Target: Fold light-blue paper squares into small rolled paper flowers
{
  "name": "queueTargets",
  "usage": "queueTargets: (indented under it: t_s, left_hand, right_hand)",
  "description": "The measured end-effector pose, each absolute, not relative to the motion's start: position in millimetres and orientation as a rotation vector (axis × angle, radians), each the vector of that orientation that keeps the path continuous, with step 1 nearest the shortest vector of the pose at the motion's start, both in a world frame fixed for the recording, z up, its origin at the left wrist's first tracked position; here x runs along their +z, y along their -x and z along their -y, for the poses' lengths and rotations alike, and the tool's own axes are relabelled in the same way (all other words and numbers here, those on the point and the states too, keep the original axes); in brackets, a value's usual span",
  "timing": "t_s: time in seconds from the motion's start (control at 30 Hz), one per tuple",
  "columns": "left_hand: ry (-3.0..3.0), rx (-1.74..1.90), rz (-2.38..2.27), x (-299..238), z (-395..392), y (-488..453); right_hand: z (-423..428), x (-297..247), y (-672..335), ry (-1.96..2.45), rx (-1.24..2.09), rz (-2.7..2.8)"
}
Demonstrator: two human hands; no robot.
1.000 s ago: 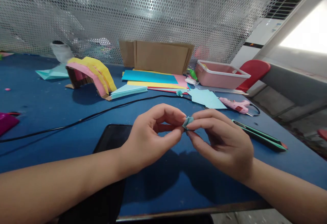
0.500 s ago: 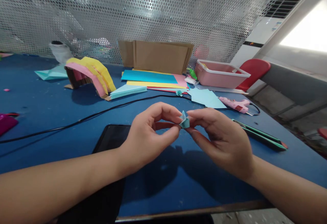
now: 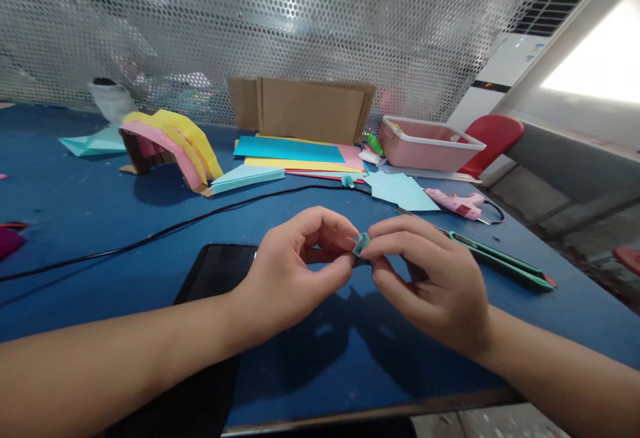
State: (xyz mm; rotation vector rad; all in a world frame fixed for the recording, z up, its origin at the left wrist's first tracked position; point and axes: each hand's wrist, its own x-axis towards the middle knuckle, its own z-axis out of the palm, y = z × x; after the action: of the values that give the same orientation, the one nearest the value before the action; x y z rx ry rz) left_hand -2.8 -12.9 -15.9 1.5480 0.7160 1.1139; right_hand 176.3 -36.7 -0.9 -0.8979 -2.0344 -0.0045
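Perforated screen [image 3: 295,45], blue table [image 3: 90,218] beneath hands [image 3: 300,271]

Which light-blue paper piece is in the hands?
The tiny folded piece, pinched between left hand and right hand. The others, like the stack beside the yellow-pink arch, are untouched.

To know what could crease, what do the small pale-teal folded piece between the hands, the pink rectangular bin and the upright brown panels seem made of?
The small pale-teal folded piece: probably paper, matte, with thin edges.
The pink rectangular bin: likely plastic, fairly smooth, its wall evenly coloured.
The upright brown panels: apparently matte cardboard, being flat, tan sheets.
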Motion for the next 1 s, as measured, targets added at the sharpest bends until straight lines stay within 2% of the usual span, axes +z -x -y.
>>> queueTargets:
  t_s: [0.3,0.67,1.0]
  left_hand:
    - [-1.551,1.067,-0.801,-15.4,10.3,4.1]
    - [-1.559,1.049,-0.759,-13.0,9.5,4.3]
    - [-1.575,1.072,-0.699,-15.1,10.9,7.1]
  right_hand:
    - [33.2,-5.1,-181.4,0.813,-0.176,2.162]
    - [35.5,-5.1,-184.1,0.864,-0.122,2.106]
    - [35.5,-3.9,-183.4,0.917,0.062,2.095]
